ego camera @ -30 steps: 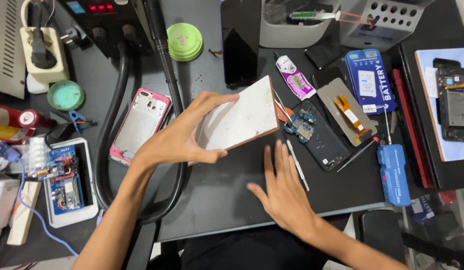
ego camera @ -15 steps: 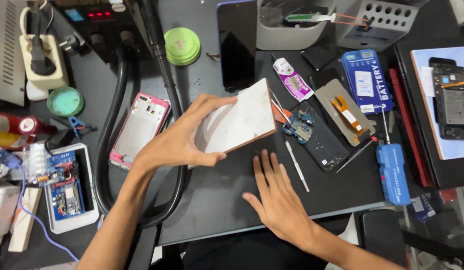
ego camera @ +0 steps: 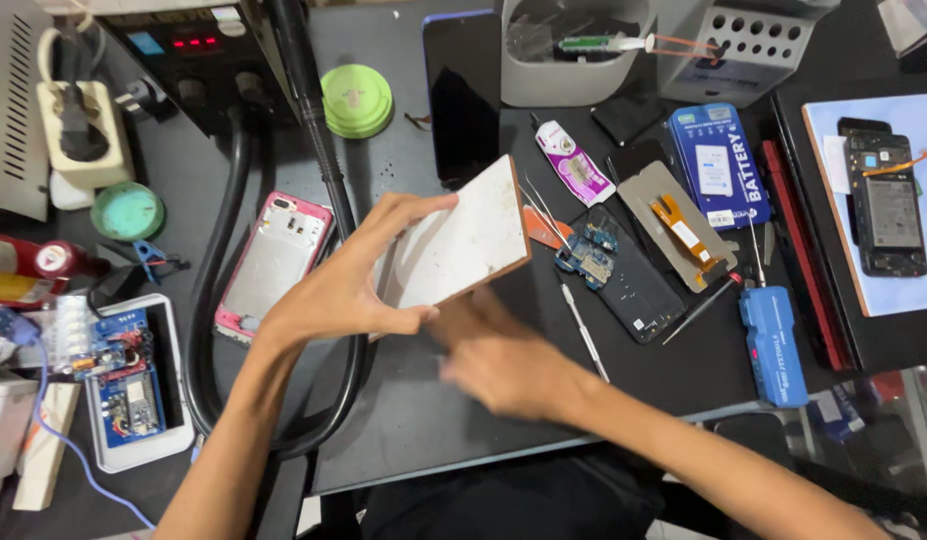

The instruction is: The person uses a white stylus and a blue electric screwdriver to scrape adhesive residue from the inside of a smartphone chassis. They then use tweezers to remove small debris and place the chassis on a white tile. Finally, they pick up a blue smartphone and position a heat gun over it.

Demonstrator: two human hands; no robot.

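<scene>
Head view | left hand (ego camera: 344,290) clamped on tilted white rectangular tile (ego camera: 454,240) | right hand (ego camera: 504,365) blurred, grip unclear, beneath tile on dark mat (ego camera: 414,420)

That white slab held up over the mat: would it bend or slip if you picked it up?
The slab probably stays stiff: the left hand grips just one end and it juts out flat, without sagging. It seems light, since fingers alone carry it. Its face looks smooth, so it may be a bit slippery.

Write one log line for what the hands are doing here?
left hand: holds white tile tilted | right hand: blurred, under tile, over dark mat
</scene>
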